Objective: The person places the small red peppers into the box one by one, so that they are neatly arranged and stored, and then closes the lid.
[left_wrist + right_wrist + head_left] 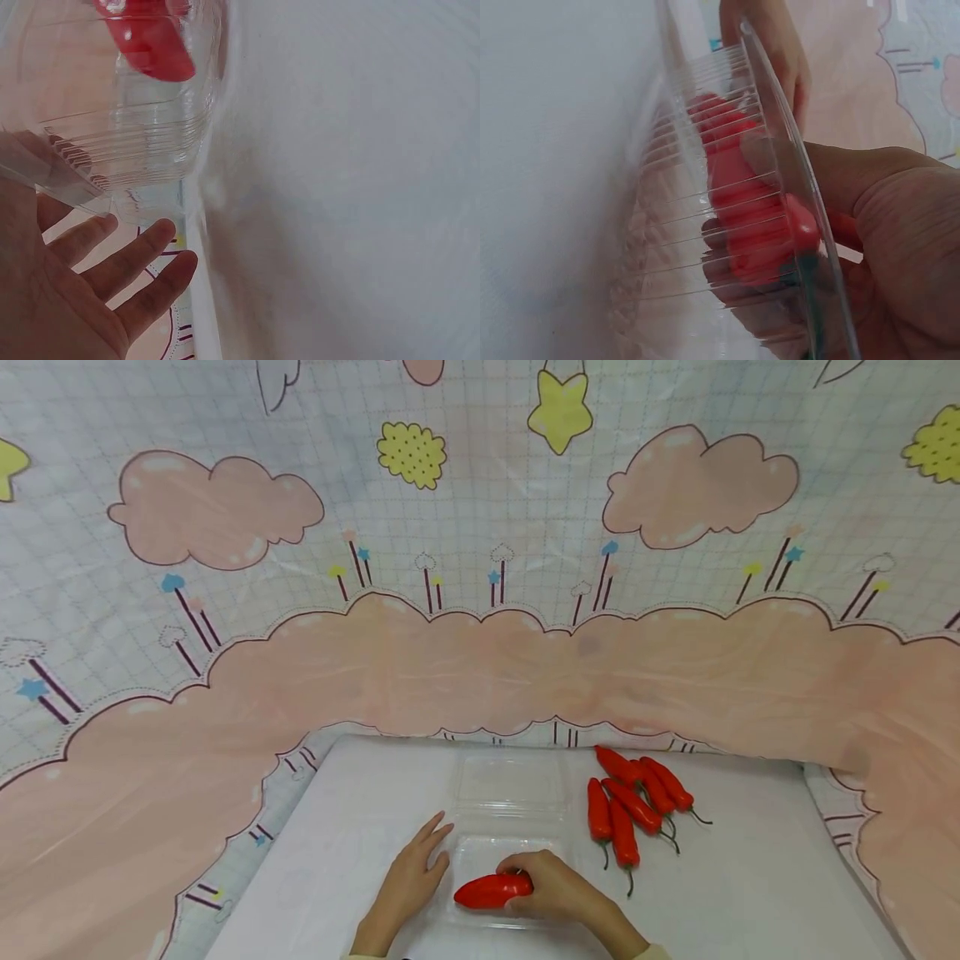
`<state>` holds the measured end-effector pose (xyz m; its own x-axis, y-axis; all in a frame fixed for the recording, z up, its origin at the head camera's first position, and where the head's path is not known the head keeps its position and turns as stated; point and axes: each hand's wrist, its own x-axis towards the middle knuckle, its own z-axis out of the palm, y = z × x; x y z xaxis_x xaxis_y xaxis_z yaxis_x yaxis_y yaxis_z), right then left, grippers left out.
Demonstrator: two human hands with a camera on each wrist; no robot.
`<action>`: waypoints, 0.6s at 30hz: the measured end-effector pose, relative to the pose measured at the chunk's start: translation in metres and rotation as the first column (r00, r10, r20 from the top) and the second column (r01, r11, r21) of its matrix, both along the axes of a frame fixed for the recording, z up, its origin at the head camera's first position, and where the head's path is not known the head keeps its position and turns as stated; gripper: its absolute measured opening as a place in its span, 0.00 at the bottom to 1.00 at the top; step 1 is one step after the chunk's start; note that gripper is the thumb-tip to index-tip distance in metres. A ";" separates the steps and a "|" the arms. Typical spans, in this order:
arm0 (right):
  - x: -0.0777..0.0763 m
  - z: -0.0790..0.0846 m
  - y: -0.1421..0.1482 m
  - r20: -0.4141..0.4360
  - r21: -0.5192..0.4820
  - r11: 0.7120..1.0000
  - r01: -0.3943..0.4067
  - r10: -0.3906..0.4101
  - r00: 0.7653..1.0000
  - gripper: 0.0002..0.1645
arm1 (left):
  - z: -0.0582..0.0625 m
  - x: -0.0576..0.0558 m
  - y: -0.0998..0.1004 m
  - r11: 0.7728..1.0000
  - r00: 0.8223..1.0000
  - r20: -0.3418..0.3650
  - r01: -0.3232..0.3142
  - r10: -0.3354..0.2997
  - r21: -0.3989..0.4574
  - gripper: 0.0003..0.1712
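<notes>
A clear plastic clamshell box point(465, 852) lies with its lid point(510, 781) folded back, away from me. My right hand point(551, 887) reaches into the base and grips a red chili pepper point(487, 892) between thumb and fingers. Through the ribbed wall, the right wrist view shows the held red pepper point(739, 180) and a dark green stem point(810, 292); more than one pepper may lie there. My left hand point(412, 872) is beside the box's left side, fingers extended and spread. In the left wrist view, its fingers point(154, 236) are near the box's edge; contact cannot be told.
Several red chili peppers point(636, 806) with green stems lie in a loose pile on the white table point(750, 860), right of the box. A patterned cloth point(480, 672) with clouds and stars hangs behind and around the table.
</notes>
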<state>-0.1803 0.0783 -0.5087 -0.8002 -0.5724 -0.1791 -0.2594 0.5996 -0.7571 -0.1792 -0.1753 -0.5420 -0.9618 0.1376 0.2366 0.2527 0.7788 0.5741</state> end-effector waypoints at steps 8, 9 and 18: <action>0.002 0.000 -0.001 -0.016 0.053 0.998 -0.025 0.026 1.000 0.22 | 0.001 0.000 -0.002 1.000 1.000 0.026 -0.001 0.001 0.009 0.25; 0.002 0.000 -0.001 -0.016 0.055 0.998 -0.027 0.028 0.999 0.21 | 0.001 -0.001 -0.001 1.000 0.999 0.032 0.000 0.000 0.012 0.25; 0.002 -0.001 0.000 0.032 0.005 1.000 -0.010 0.010 0.999 0.23 | 0.002 -0.001 0.002 1.000 0.998 0.061 -0.020 0.020 -0.006 0.25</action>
